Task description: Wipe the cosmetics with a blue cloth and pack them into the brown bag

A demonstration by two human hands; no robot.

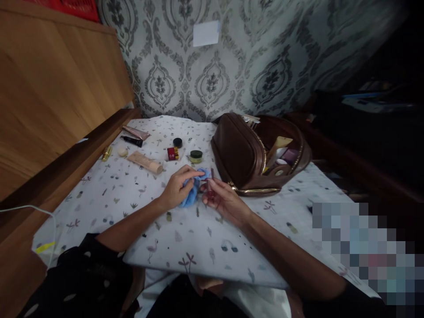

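Observation:
In the head view, my left hand (177, 186) is closed on a crumpled blue cloth (189, 194), whose upper end reaches toward my right hand. My right hand (228, 201) pinches a small pinkish cosmetic tube (209, 187) with a slim darker part pointing up; its exact kind is hard to tell. The cloth touches or nearly touches the tube. Just beyond the hands stand a green jar with a dark lid (196, 156) and a small red box (172, 153) with gold-topped pieces. A brown leather bag (238, 145) lies unzipped beside my right hand, with cosmetics inside.
Farther left on the patterned sheet (109, 194) lie a beige tube (145, 162), a black tube (131, 141), a pink tube (136, 132), a gold lipstick (106, 153), a cream-coloured round item (122, 152) and a black jar (178, 142). Wooden furniture (66, 66) borders the left; a patterned wall rises behind.

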